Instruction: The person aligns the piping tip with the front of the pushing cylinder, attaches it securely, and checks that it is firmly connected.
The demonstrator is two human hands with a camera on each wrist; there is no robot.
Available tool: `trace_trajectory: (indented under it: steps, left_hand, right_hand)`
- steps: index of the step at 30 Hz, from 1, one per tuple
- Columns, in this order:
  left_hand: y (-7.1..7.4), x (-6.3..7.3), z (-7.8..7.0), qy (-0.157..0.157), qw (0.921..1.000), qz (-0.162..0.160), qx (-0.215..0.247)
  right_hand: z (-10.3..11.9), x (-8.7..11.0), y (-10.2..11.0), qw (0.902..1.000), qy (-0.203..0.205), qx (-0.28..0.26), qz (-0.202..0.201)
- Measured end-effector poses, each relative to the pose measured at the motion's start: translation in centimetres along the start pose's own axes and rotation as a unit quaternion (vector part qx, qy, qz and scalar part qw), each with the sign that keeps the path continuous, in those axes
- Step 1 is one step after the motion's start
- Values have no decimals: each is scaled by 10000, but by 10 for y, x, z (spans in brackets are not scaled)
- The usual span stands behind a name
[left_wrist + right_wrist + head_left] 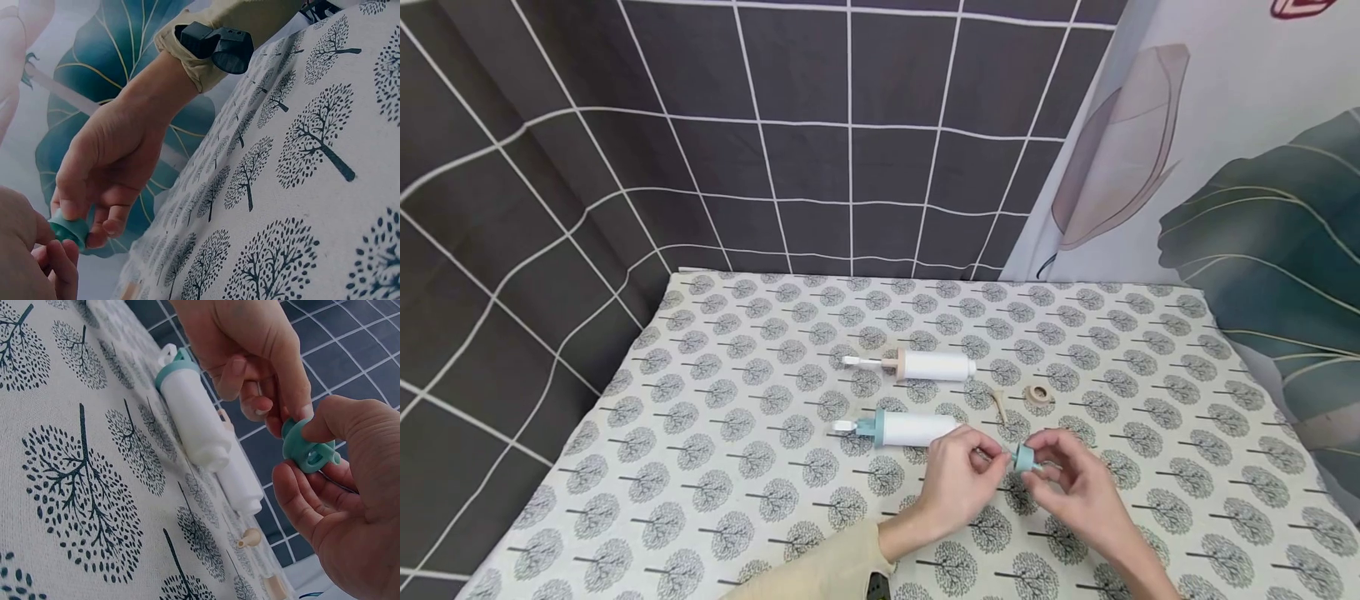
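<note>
My right hand [1078,487] pinches a small teal cap-like piece [1024,457] between thumb and fingers, with a slim spout-like end [334,459] sticking out. The fingertips of my left hand [958,475] pinch at the opposite side of that piece, so both hands meet on it above the cloth. Close behind my left hand lies a white cylinder with a teal collar [917,429] and a white handle end. Farther back lies a matching white cylinder with a beige collar [936,366]. My fingers partly cover the teal piece.
A beige ring-shaped piece [1039,395] and a thin beige curved piece [999,406] lie behind the hands. Tree-print cloth [737,500] covers the table. A dark grid curtain [805,158] hangs behind, with a leaf-print curtain [1247,208] at the right.
</note>
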State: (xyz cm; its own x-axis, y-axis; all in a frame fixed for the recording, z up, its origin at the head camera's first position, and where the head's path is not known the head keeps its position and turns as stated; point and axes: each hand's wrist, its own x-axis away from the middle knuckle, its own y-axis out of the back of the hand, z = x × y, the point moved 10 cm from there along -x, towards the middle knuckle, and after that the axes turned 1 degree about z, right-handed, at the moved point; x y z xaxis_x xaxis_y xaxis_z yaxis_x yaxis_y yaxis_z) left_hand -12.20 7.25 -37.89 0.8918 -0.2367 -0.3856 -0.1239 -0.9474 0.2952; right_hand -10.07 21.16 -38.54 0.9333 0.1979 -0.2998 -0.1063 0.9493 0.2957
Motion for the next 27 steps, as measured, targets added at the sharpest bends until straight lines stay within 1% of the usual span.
trace_trajectory:
  steps: [5,8,11,15,19,23,27]
  left_hand:
    - [-3,1,-2,-48,9999,122,-3]
    - [-5,2,-4,-96,9997,229,35]
    - [-7,3,-4,-71,9992,366,131]
    - [-10,5,-3,46,9980,551,300]
    - [-12,6,-1,210,9961,703,480]
    - [-16,6,0,372,9927,905,708]
    - [-20,7,0,397,9899,1072,845]
  right_hand:
    - [1,-1,-1,10000,61,-45,-5]
    - [0,-1,-1,10000,-8,34,0]
    - [-2,-1,-1,9999,-96,117,5]
    - [-2,-1,-1,9999,-113,128,27]
    - [-1,-1,-2,10000,-40,41,75]
    - [0,-1,-3,9999,65,-58,116]
    - [1,-1,-4,9999,105,-2,135]
